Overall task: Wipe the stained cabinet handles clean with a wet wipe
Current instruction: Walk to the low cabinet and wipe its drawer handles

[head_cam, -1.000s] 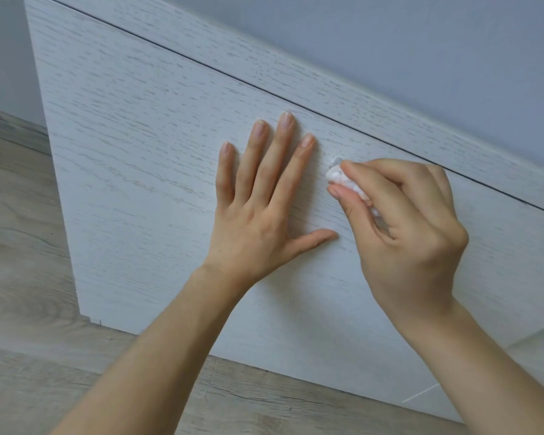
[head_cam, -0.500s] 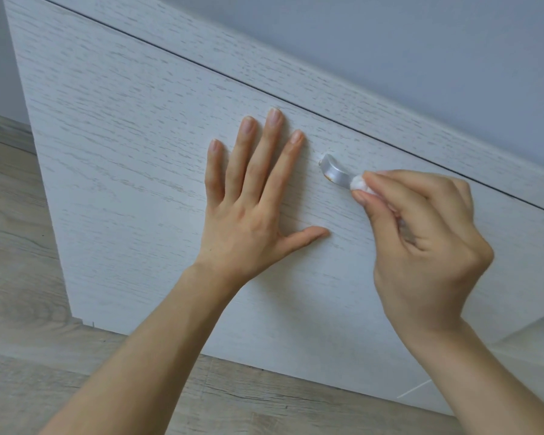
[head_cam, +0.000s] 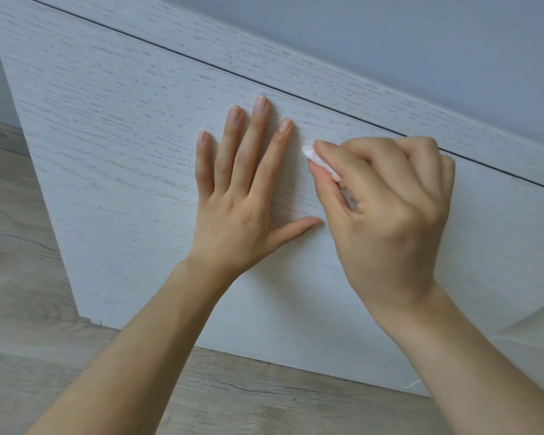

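Fingers of the left hand (head_cam: 239, 202) lie spread flat on the white cabinet door (head_cam: 113, 158); just beside it the right hand (head_cam: 387, 215) pinches a wet wipe (head_cam: 319, 160), hiding the handle beneath.

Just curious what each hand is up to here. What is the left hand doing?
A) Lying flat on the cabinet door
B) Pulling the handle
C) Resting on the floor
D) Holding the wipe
A: the left hand lies with straight, spread fingers on the cabinet door; the right hand pinches the wipe.
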Tool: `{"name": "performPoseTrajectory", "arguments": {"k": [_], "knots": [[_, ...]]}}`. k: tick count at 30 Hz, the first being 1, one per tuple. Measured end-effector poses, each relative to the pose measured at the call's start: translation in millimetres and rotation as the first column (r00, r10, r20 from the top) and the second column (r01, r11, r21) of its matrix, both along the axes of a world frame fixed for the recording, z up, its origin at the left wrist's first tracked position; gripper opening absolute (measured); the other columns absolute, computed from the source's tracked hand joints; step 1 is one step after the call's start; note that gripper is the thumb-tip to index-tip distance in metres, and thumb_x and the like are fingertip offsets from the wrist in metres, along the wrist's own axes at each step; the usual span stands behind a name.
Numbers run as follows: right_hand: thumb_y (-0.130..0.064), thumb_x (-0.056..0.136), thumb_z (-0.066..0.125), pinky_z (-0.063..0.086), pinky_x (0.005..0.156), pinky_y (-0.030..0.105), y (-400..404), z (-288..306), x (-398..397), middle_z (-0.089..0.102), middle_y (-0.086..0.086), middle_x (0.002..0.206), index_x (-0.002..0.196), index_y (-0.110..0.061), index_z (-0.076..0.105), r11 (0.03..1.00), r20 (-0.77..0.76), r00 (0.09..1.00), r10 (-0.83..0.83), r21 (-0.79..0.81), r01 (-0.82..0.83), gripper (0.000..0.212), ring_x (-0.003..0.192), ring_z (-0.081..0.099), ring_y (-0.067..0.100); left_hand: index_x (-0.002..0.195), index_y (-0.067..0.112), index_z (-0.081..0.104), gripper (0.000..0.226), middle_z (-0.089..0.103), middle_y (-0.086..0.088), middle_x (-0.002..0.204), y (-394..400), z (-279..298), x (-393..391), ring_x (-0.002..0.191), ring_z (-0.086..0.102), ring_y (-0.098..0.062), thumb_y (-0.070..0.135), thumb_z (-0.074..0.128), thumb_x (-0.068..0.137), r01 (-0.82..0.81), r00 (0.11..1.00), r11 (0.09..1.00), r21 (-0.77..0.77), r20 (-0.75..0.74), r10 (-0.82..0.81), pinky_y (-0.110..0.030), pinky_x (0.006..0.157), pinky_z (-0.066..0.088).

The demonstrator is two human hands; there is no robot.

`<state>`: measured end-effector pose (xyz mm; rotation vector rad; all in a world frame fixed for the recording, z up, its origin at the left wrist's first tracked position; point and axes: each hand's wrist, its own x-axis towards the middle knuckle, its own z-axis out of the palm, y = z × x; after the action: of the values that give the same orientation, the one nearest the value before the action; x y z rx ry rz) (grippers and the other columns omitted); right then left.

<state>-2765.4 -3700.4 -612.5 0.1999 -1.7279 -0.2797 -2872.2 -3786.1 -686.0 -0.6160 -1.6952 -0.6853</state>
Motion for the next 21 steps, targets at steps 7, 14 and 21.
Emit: {"name": "performPoseTrajectory", "arguments": {"k": [7, 14, 21], "knots": [[-0.022, 0.093, 0.063, 0.037, 0.065, 0.038, 34.9, -6.5, 19.6, 0.071, -0.003, 0.082, 0.09, -0.014, 0.075, 0.999, 0.002, 1.0, 0.006, -0.043, -0.005, 0.015, 0.077, 0.049, 0.021, 0.146, 0.008, 0.026, 0.1, 0.026, -0.019, 0.15, -4.0, 2.1, 3.3, 0.14, 0.018, -0.037, 0.076, 0.054, 0.078, 0.008, 1.0, 0.999, -0.035, 0.019, -0.007, -0.044, 0.116, -0.001], [-0.02, 0.091, 0.065, 0.041, 0.066, 0.04, 59.3, -11.7, 33.3, 0.07, 0.006, 0.086, 0.092, -0.012, 0.075, 0.997, -0.025, 1.0, -0.005, -0.081, 0.003, 0.013, 0.082, 0.049, 0.022, 0.145, 0.005, 0.025, 0.1, 0.026, -0.024, 0.149, -6.3, 4.3, 8.1, 0.139, 0.014, -0.039, 0.074, 0.055, 0.079, 0.029, 0.998, 0.998, -0.054, 0.057, -0.026, -0.045, 0.116, -0.002], [-0.009, 0.087, 0.066, 0.038, 0.073, 0.009, 81.5, -16.1, 55.5, 0.063, 0.013, 0.084, 0.096, -0.003, 0.072, 0.876, 0.06, 0.993, 0.103, -0.479, -0.062, 0.012, 0.077, 0.059, 0.023, 0.146, 0.005, 0.024, 0.1, 0.023, -0.026, 0.149, -8.0, 5.6, 12.0, 0.14, 0.01, -0.039, 0.072, 0.056, 0.08, 0.028, 0.997, 0.996, -0.08, 0.071, -0.022, -0.048, 0.116, -0.001]]}}
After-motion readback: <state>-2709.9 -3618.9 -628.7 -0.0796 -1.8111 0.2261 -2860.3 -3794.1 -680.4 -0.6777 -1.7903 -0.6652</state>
